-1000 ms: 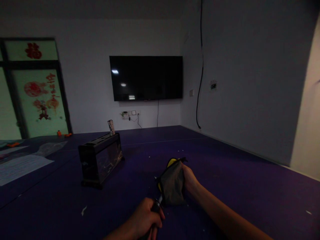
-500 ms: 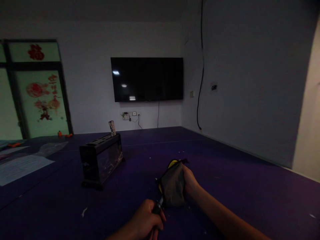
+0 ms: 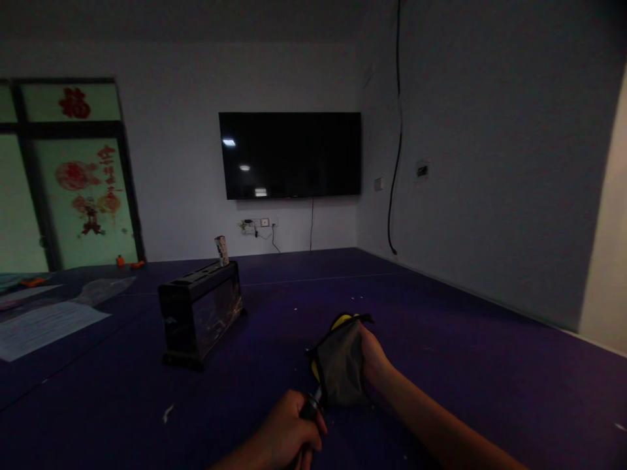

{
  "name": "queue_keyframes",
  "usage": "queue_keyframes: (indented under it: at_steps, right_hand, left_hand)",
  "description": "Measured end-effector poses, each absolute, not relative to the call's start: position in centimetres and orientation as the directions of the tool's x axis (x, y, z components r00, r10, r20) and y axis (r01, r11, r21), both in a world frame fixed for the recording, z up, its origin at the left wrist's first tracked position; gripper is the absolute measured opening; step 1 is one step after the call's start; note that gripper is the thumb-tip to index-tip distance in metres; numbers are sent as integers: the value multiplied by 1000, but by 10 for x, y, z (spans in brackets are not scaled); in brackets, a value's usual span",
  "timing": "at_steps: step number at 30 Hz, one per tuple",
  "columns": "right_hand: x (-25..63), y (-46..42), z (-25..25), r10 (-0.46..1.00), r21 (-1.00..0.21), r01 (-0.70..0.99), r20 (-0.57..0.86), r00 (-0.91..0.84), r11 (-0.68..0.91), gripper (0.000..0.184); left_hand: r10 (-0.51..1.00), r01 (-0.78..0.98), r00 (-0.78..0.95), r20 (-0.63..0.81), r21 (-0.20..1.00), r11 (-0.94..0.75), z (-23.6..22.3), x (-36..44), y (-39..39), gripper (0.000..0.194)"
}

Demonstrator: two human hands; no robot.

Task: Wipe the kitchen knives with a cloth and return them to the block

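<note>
My left hand (image 3: 289,427) is closed around a tool with a rounded black handle (image 3: 311,409) and a short stretch of bright metal; its kind is unclear in the dim light. The metal end points at the lower left edge of a grey fabric pouch (image 3: 341,365) with black trim. Whether they touch is hard to tell. Yellow material (image 3: 341,320) shows along the pouch's left and upper edges. My right hand (image 3: 375,356) grips the pouch from its right side, fingers mostly hidden behind it. Both hands are low over the purple tabletop (image 3: 274,352).
Left of my hands stands a black box-shaped holder (image 3: 200,313) with a patterned stick-like item (image 3: 222,250) upright in it. Printed paper (image 3: 51,328), clear plastic (image 3: 105,289) and orange items (image 3: 137,264) lie further left. White scraps dot the surface. A television (image 3: 294,155) hangs on the wall.
The view has shifted very slightly, so the surroundings sit a little further right. Both hands keep their hold on the tool and pouch, with hardly any movement.
</note>
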State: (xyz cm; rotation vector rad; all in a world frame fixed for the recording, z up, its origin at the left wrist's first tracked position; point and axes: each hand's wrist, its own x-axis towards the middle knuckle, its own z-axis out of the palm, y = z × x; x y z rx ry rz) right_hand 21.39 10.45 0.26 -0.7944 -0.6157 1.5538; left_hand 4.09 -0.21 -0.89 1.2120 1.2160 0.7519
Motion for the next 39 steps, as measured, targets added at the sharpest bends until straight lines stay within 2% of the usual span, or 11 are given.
queue_keyframes:
  at_steps: [6, 14, 18, 25, 33, 39]
  right_hand:
    - [208, 97, 6, 982, -773, -605, -160, -102, -189, 35]
    - [205, 94, 5, 977, -790, -575, -170, -130, -215, 35]
    - [202, 92, 4, 978, -802, -560, -173, -115, -207, 33]
    - [200, 92, 3, 987, -814, -560, -151, -56, -156, 29]
    - [200, 95, 7, 993, -825, -560, -117, 37, -76, 25]
    - [203, 98, 9, 991, -826, -560, -123, 60, -69, 25]
  left_hand:
    - [924, 167, 268, -272, 958, 234, -8, 40, -2, 21]
    - [923, 178, 264, -280, 955, 239, -10, 40, -1, 23]
    - [923, 145, 274, -269, 961, 237, -12, 40, 0, 23]
    - [916, 191, 280, -289, 951, 242, -6, 42, -2, 25]
    - [891, 171, 371, -262, 962, 212, -15, 40, 3, 22]
    - [911, 175, 318, -262, 961, 215, -14, 40, 2, 22]
